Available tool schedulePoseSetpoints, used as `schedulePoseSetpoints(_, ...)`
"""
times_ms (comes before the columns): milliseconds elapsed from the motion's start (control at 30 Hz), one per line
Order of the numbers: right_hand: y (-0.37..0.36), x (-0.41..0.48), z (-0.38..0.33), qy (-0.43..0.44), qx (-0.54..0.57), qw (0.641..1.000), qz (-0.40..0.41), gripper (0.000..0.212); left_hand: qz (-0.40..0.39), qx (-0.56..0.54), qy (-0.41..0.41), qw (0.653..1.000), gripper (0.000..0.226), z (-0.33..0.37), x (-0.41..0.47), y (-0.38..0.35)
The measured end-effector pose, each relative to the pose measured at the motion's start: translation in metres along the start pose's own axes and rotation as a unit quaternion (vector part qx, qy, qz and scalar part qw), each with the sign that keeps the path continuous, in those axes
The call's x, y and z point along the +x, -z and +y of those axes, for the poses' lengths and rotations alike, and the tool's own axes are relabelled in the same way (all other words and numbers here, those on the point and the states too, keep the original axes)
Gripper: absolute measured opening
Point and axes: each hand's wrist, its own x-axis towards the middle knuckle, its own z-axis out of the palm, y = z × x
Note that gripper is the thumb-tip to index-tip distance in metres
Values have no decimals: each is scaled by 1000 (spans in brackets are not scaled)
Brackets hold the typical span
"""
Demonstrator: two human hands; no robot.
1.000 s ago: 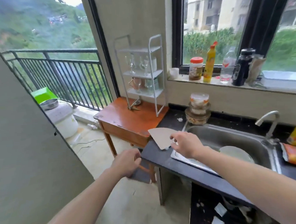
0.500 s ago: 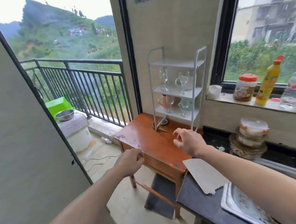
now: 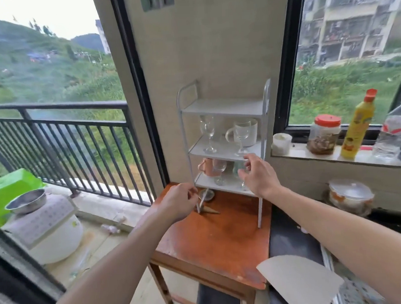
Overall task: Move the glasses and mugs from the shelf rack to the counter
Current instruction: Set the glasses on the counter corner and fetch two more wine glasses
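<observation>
A white three-tier shelf rack (image 3: 222, 106) stands on a small wooden table (image 3: 213, 239). Its middle shelf holds two wine glasses (image 3: 207, 133) (image 3: 241, 135) and a white mug (image 3: 252, 131). On the bottom shelf are a pink mug (image 3: 206, 166), a wine glass (image 3: 219, 170) and a greenish cup (image 3: 237, 168), partly hidden by my right hand (image 3: 258, 174). That hand is open, fingers spread in front of the bottom shelf, holding nothing. My left hand (image 3: 179, 201) hovers half-curled and empty by the rack's front left leg. The dark counter (image 3: 290, 240) lies right of the table.
A flat beige board (image 3: 299, 283) lies on the counter's near end. Stacked bowls (image 3: 350, 196) sit at the counter's back. The windowsill carries a white cup (image 3: 281, 143), a jar (image 3: 325, 133), a yellow bottle (image 3: 358, 125) and a water bottle (image 3: 393, 127). A balcony railing (image 3: 55, 141) stands left.
I have moved closer to the rack. Both hands have risen from near the table's front edge to the rack's bottom shelf, and the right hand's fingers have opened.
</observation>
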Motion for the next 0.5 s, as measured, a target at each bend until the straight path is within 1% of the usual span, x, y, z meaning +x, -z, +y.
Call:
schedulePoseSetpoints(67, -12, 28, 3, -47, 49, 997, 19, 50, 4, -32, 8, 999, 20, 2, 33, -3)
schedulePoseSetpoints(167, -27, 63, 8, -91, 103, 989, 50, 53, 0, -73, 11, 997, 24, 4, 81, -4)
schedulePoseSetpoints(267, -41, 89, 13, -122, 124, 983, 63, 63, 9, -103, 5, 995, 31, 3, 127, -4)
schedulePoseSetpoints(400, -54, 114, 14, -170, 174, 967, 80, 72, 15, -166, 35, 985, 46, 2, 174, -9)
schedulePoseSetpoints(500, -61, 134, 17, -199, 215, 951, 101, 74, 11, -200, 30, 979, 61, 1, 206, -17)
